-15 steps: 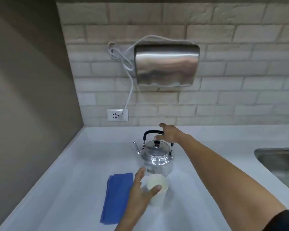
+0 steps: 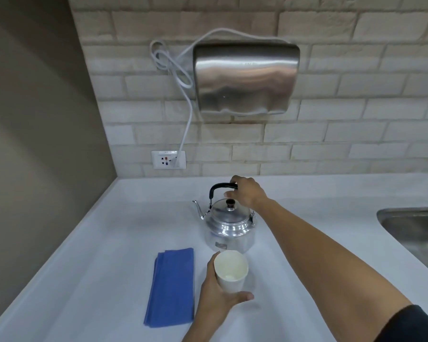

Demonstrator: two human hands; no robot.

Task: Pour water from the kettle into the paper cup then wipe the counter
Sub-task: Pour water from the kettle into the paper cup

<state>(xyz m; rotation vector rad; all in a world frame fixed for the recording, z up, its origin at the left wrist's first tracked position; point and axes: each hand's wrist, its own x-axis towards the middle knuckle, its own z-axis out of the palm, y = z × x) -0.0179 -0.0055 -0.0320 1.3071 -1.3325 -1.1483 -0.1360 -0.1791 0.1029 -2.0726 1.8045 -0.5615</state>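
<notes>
A shiny metal kettle (image 2: 229, 227) with a black handle and a black lid knob stands upright on the white counter (image 2: 104, 243), spout pointing left. My right hand (image 2: 247, 192) is curled around the right end of its handle. Just in front of the kettle, my left hand (image 2: 216, 294) grips a white paper cup (image 2: 231, 271), tilted a little toward me, its inside looking dry. A folded blue cloth (image 2: 171, 286) lies flat to the left of the cup.
A steel sink (image 2: 415, 233) is set into the counter at the right edge. On the brick wall above hang a steel hand dryer (image 2: 245, 77) and its white cord (image 2: 183, 114), plugged into an outlet (image 2: 168, 159). A brown side wall closes the left.
My right hand has closed on the kettle handle. My left hand has wrapped further around the cup and tipped it toward me. The view has shifted slightly.
</notes>
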